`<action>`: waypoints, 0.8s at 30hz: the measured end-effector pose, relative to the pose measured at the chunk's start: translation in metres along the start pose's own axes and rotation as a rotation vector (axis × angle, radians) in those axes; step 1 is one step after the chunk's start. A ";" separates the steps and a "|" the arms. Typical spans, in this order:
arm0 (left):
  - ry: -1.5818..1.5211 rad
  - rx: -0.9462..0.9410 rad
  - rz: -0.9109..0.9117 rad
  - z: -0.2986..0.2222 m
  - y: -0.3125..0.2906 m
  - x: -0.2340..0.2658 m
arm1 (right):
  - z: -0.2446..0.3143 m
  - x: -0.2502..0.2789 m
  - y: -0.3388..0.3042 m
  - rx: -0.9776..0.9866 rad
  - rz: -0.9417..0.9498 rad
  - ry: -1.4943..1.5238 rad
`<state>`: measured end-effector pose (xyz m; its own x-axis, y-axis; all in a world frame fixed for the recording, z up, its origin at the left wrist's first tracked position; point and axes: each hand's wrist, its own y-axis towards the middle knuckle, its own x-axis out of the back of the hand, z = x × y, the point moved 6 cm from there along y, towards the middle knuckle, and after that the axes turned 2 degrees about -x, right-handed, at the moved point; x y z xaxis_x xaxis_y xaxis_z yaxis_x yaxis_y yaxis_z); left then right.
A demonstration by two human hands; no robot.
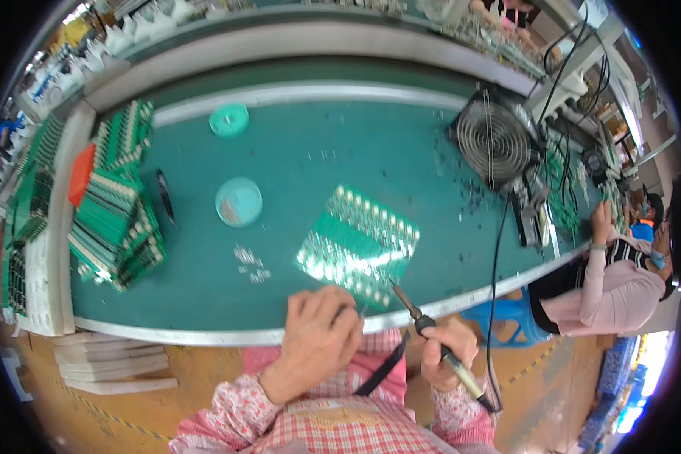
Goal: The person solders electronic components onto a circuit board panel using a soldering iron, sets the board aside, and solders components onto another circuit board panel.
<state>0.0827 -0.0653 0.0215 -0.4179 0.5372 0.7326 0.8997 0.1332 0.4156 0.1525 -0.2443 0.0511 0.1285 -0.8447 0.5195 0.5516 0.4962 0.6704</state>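
Note:
A green circuit board panel (358,240) with rows of small pale parts lies flat and slightly turned on the bench in front of me. My right hand (448,352) is wrapped round the handle of a soldering iron (407,300). The iron's tip points at the panel's lower right edge; whether it touches cannot be told. By the panel's near edge, my left hand (318,338) is closed with curled fingers. A small dark bit shows between those fingers, too small to name. Several tiny metal parts (251,265) lie loose left of the panel.
Stacked circuit boards (112,219) stand at the left, beside black tweezers (165,197). A dish (238,202) and a green round container (228,120) sit left of centre. A fan (495,140) stands right; the iron's cord (495,265) crosses the bench's edge. A co-worker (609,284) sits far right.

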 end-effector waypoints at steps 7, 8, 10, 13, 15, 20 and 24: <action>-0.094 -0.211 -0.064 -0.022 -0.003 0.005 | -0.013 -0.031 -0.009 -0.008 0.378 -0.101; -0.057 -0.194 -0.087 -0.021 -0.004 0.005 | -0.013 -0.030 -0.012 0.020 0.381 -0.092; -0.037 -0.149 -0.085 -0.017 -0.004 0.006 | -0.014 -0.026 -0.007 0.054 0.380 -0.081; 0.012 -0.137 -0.052 -0.009 -0.008 0.001 | -0.016 -0.022 -0.003 0.123 0.441 -0.163; 0.019 -0.155 -0.045 -0.009 -0.013 -0.004 | -0.018 -0.022 -0.001 0.183 0.406 -0.219; -0.045 -0.073 -0.045 0.000 -0.014 -0.001 | -0.034 -0.026 0.000 -0.070 0.205 -0.260; -0.053 -0.037 -0.069 0.001 -0.011 0.001 | -0.031 -0.038 0.000 -0.135 0.180 -0.256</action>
<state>0.0726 -0.0658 0.0173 -0.4707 0.5716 0.6721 0.8633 0.1410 0.4847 0.1727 -0.2186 0.0149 0.0320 -0.6599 0.7507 0.6453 0.5872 0.4887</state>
